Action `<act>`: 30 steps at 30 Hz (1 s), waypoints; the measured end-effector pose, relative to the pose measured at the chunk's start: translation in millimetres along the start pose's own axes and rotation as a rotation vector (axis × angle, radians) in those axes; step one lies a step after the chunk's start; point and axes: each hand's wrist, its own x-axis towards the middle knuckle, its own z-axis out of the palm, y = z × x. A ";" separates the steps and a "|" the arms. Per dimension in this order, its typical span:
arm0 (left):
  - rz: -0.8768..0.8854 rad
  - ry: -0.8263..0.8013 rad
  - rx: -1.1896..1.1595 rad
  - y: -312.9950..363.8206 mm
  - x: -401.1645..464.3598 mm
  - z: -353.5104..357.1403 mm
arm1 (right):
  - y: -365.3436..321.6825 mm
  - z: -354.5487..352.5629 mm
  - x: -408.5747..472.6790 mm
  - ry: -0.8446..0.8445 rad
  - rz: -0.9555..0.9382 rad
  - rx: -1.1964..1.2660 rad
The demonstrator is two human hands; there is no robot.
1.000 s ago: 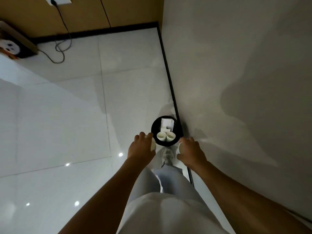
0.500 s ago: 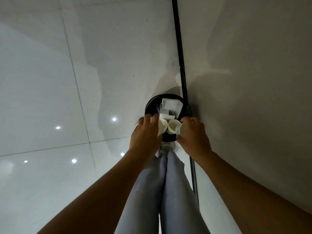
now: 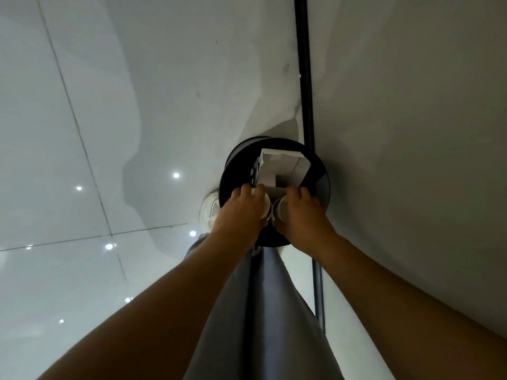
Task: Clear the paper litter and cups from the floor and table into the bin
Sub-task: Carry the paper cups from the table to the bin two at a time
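Down at the centre, the left hand curls its grip around a white paper cup, held over the near rim of the black bin. Just beside it at 3 o'clock, the right hand has its grip wrapped round a second paper cup; the two cups almost touch. Folded white paper already lies inside the bin, at 12 o'clock from the cups. A white shoe shows at 9 o'clock of the bin, on the glossy tiled floor.
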 end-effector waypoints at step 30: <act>-0.474 0.414 -0.299 35.3 -388.6 -180.9 | -207.3 -135.2 -300.9 -0.027 -0.617 -0.421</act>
